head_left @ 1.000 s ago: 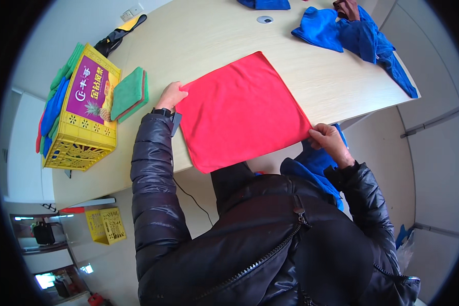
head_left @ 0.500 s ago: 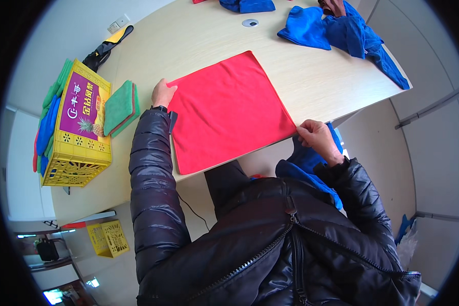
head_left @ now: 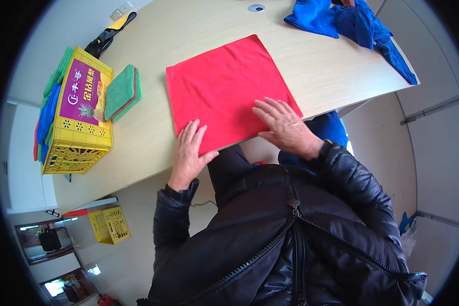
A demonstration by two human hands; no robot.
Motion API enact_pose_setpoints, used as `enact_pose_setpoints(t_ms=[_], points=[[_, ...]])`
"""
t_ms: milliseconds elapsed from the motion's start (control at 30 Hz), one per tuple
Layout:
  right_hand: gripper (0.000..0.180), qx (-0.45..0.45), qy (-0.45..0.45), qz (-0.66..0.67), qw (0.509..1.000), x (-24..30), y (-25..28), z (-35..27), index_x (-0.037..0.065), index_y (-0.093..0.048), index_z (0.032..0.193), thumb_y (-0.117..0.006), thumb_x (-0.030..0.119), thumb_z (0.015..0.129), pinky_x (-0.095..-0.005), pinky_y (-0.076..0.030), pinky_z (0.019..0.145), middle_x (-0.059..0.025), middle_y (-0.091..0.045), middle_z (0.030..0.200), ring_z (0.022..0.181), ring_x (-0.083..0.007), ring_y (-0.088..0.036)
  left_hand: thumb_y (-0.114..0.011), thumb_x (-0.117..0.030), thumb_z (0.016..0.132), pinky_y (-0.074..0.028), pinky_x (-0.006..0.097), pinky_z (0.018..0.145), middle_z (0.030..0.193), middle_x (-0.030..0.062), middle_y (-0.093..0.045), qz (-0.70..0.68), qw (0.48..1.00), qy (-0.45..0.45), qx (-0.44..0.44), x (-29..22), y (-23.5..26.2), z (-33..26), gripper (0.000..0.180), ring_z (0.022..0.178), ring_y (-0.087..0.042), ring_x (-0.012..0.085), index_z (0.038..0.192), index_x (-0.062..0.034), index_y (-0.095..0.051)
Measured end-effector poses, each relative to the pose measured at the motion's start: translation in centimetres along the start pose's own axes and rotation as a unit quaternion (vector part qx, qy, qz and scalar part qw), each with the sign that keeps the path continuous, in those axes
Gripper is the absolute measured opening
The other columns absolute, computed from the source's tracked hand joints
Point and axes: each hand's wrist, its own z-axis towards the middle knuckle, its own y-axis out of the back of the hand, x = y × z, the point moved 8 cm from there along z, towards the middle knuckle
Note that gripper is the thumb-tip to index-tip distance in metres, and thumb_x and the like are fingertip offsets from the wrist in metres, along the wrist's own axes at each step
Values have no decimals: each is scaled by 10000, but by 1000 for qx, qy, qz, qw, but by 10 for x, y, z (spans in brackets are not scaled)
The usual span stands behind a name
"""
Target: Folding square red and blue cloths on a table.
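Observation:
A square red cloth [head_left: 222, 84] lies spread on the pale wooden table, with faint wrinkles across it. My left hand [head_left: 188, 155] is at the cloth's near left corner, fingers stretched out over its edge. Over the near right part of the cloth is my right hand [head_left: 285, 125], its fingers spread and the palm turned down. Neither hand grips anything. Whether the right fingertips press on the cloth or hover just above it, I cannot tell.
To the left stands a yellow crate [head_left: 79, 135] with cloths over its far side. Folded green and red cloths [head_left: 123, 94] lean beside it. Blue cloths [head_left: 359, 25] lie at the far right, where another person's hand [head_left: 348, 2] shows. Blue fabric [head_left: 329, 130] hangs below the table edge.
My left hand has come from the cloth's far left corner to its near left corner. My right hand has released the near right corner and opened over the cloth. The view has shifted slightly.

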Motion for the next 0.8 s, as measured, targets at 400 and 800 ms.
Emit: enact_pose_setpoints(t_ms=[400, 800], points=[[699, 72, -53, -125, 988, -45, -6, -35, 92, -315, 1573, -525, 450, 1010, -488, -163, 1246, -125, -303, 1626, 1525, -323, -226, -765, -49, 816, -518, 408, 980, 1306, 145, -636, 100, 988, -9, -120, 9, -3, -66, 410, 1195, -619, 325, 1215, -25, -673], [722, 186, 10, -90, 978, 5, -38, 72, 104, -254, 1598, -411, 535, 1040, -540, -157, 1239, -153, -228, 1658, 1548, -354, -145, -573, -304, 1006, -396, 456, 1115, 1490, 213, -463, 54, 997, -46, 42, 16, -6, 63, 476, 1372, -452, 377, 1404, -48, -527]])
